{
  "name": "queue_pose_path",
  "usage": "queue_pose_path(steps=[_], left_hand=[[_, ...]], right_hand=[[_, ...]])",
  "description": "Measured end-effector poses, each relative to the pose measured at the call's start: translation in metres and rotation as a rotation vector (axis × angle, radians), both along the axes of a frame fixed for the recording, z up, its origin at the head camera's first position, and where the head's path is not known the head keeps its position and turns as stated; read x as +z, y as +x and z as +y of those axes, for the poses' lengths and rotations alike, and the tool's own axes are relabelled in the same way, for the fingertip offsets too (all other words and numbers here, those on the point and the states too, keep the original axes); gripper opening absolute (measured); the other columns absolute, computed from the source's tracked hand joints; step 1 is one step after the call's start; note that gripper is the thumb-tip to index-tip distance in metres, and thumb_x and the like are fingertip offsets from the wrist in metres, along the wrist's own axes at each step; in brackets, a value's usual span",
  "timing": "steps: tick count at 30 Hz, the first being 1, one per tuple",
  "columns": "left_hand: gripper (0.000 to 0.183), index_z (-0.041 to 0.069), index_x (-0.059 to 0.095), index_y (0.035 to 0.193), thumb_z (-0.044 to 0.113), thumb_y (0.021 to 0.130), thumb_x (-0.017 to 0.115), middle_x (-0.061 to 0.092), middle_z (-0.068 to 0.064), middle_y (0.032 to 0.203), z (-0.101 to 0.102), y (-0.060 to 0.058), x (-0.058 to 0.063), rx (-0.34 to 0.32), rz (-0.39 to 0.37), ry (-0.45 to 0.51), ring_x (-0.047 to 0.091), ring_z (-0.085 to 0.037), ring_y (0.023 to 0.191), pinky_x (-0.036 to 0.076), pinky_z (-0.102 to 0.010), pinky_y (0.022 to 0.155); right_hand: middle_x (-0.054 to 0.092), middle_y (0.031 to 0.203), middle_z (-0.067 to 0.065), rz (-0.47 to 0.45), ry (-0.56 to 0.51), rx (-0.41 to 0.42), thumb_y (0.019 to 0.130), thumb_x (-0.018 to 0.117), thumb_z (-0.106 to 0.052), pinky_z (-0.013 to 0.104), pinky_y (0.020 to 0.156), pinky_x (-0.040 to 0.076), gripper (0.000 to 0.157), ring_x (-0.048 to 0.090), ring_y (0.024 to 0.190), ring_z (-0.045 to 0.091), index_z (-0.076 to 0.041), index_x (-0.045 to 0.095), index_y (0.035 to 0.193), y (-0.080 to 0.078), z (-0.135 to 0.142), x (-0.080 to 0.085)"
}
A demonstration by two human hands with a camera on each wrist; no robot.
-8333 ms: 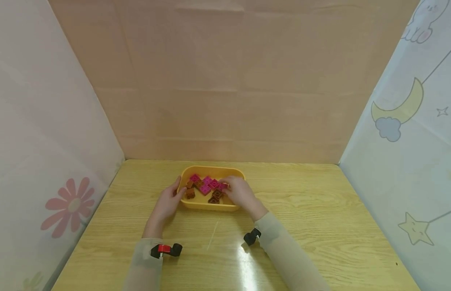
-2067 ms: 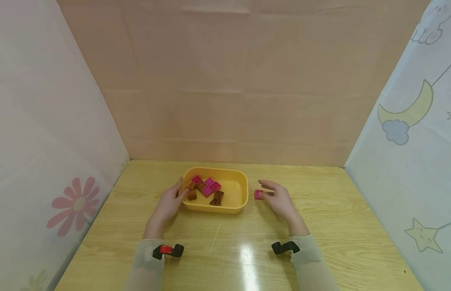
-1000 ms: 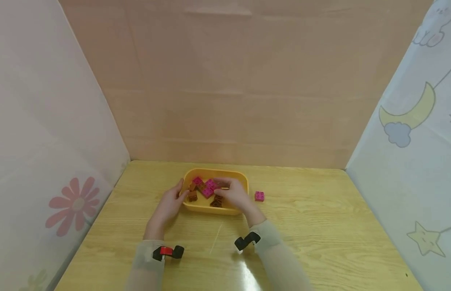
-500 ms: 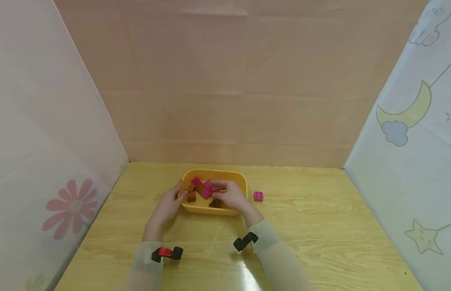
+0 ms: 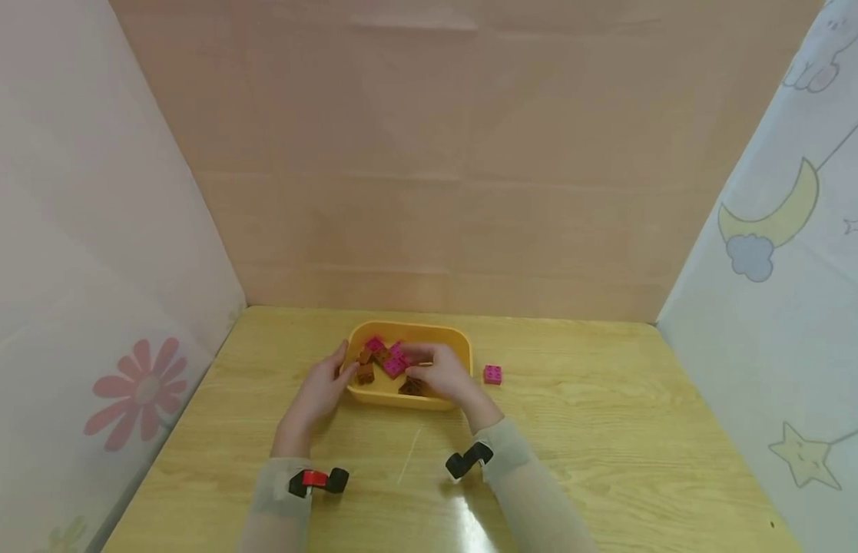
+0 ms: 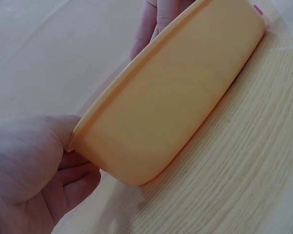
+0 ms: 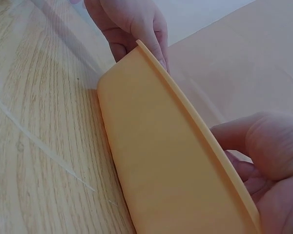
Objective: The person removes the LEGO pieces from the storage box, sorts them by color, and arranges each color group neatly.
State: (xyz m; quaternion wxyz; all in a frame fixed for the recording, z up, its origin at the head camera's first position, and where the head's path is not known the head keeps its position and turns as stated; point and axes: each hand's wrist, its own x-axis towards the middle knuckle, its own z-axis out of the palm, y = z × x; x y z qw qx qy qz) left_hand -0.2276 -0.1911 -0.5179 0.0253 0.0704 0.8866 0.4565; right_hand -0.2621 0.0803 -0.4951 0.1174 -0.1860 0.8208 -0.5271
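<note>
My left hand grips the left end of a yellow plastic tub, thumb over the rim and fingers outside, as the left wrist view shows. My right hand reaches into the tub from the right, its thumb and forefinger right at a magenta toy brick. I cannot tell whether it pinches a brick, since the tub wall hides the fingertips in the right wrist view. Brown toy bricks and more magenta ones lie in the left half, and a dark brown brick shows under the right hand.
A single magenta brick stands studs up on the wooden table, right of the tub. A beige back panel rises behind the table, with printed white panels at both sides.
A magenta brick from the tub now stands on the table to its right. My right hand let go of it and moved back left into the tub; the left hand keeps its grip.
</note>
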Motion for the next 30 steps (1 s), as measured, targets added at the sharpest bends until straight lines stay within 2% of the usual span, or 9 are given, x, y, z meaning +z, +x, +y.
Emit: queue_pose_path(steps=[5,12,18,26,30], left_hand=[[0.069,-0.003,0.026,0.167,0.033,0.115,0.054,0.031,-0.024,0.169,0.002,-0.003,-0.002,-0.006,0.037,-0.006,0.034,-0.044,0.154,0.028,-0.057,0.126],[0.069,0.001,0.023,0.169,0.034,0.115,0.052,0.027,-0.020,0.172,0.004,-0.005,-0.003,-0.002,-0.018,0.001,0.032,-0.042,0.155,0.029,-0.056,0.126],[0.069,0.001,0.022,0.169,0.033,0.116,0.051,0.026,-0.021,0.172,0.007,-0.008,-0.002,-0.006,-0.018,0.002,0.032,-0.041,0.156,0.029,-0.055,0.126],[0.068,0.000,0.021,0.169,0.031,0.116,0.051,0.025,-0.022,0.173,0.005,-0.009,-0.001,-0.003,-0.012,-0.006,0.030,-0.041,0.157,0.027,-0.055,0.127],[0.069,0.000,0.021,0.169,0.032,0.116,0.051,0.024,-0.021,0.173,0.004,-0.010,0.001,-0.002,-0.012,0.002,0.030,-0.041,0.157,0.028,-0.056,0.126]], right_hand=[[0.072,0.135,0.016,-0.005,-0.003,-0.002,0.101,0.071,0.000,0.051,0.108,0.054,0.043,0.069,0.123,0.034,-0.002,0.068,0.143,-0.001,0.002,0.000],[0.075,0.130,0.014,0.022,0.045,-0.003,0.100,0.073,-0.004,0.050,0.107,0.055,0.041,0.071,0.120,0.030,-0.004,0.071,0.140,-0.006,0.004,-0.002],[0.075,0.131,0.013,0.018,0.077,0.016,0.101,0.073,-0.005,0.050,0.110,0.053,0.041,0.070,0.121,0.029,-0.006,0.070,0.142,-0.010,0.004,-0.002],[0.075,0.128,0.012,-0.006,0.065,0.004,0.101,0.073,-0.005,0.051,0.110,0.052,0.040,0.070,0.120,0.029,-0.007,0.071,0.141,-0.013,0.002,-0.003],[0.077,0.125,0.012,0.013,0.069,0.006,0.100,0.074,-0.004,0.049,0.109,0.053,0.040,0.071,0.118,0.028,-0.006,0.072,0.139,-0.015,0.000,-0.002]])
